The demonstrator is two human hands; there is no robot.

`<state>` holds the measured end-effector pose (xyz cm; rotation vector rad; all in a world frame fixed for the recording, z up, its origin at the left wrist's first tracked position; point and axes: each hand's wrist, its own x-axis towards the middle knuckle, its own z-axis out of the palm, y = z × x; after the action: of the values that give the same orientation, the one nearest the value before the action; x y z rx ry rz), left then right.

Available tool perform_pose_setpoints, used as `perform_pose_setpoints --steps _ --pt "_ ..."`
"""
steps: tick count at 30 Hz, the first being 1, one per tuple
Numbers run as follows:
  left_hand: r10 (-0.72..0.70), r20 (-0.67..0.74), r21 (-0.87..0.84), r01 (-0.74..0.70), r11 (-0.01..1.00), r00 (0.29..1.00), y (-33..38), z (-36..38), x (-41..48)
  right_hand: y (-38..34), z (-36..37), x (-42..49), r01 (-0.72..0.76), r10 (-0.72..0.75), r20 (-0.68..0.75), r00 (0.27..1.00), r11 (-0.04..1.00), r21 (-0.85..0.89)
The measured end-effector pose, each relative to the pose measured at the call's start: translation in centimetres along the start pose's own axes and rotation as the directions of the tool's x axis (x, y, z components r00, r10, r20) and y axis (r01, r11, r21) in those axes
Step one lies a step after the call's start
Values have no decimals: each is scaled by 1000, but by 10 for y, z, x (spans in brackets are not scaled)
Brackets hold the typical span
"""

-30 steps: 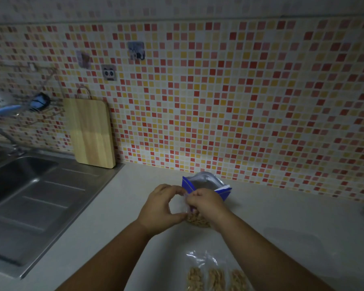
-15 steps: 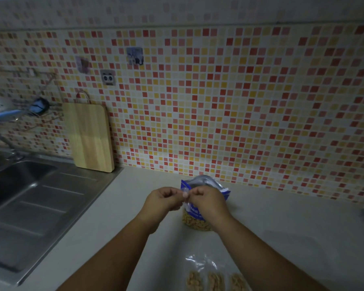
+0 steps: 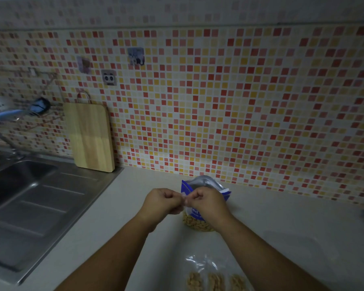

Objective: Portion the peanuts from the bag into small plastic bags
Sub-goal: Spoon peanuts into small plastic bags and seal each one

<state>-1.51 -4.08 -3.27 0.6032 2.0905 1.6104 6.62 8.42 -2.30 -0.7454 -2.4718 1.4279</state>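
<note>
Starting nearest me, three filled small bags [image 3: 215,281] lie side by side at the bottom edge of the counter [image 3: 282,211], set close to my body so finished portions stay clear of the work. Further out, my left hand [image 3: 164,201] and right hand [image 3: 207,204] meet knuckle to knuckle above the counter. Both have their fingers curled, each pinching the same bit of a clear plastic bag [image 3: 184,199] between them. I judge this to be the bag's mouth, held at both sides so I can spread it or press it closed; which of the two I cannot tell. Directly behind my hands the peanut bag [image 3: 204,182] stands upright, its blue and silver top gaping, probably left open and within reach for the next portion. Peanuts [image 3: 198,223] show low down under its label, just below my right hand. Beyond, a steel sink [image 3: 40,196] sits off to the left, and a wooden cutting board [image 3: 90,135] leans against the mosaic tile wall [image 3: 240,101]
</note>
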Motion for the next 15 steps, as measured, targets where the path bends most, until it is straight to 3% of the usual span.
perform_pose_setpoints --steps 3,4,9,15 --pt "154 -58 418 -117 901 986 -4 2 0 0 2 3 -9 -3 -56 998 975 -224" --pt "203 -69 486 -144 862 977 -4 4 -1 0 4 3 -2 -15 -58 998 959 -283" --pt "283 7 340 -269 901 959 -2 9 -7 -2 2 2 -33 20 -77 997 984 -174" --pt "459 128 537 -451 713 879 -12 7 -4 -5 -2 6 -55 52 -54 997 996 -64"
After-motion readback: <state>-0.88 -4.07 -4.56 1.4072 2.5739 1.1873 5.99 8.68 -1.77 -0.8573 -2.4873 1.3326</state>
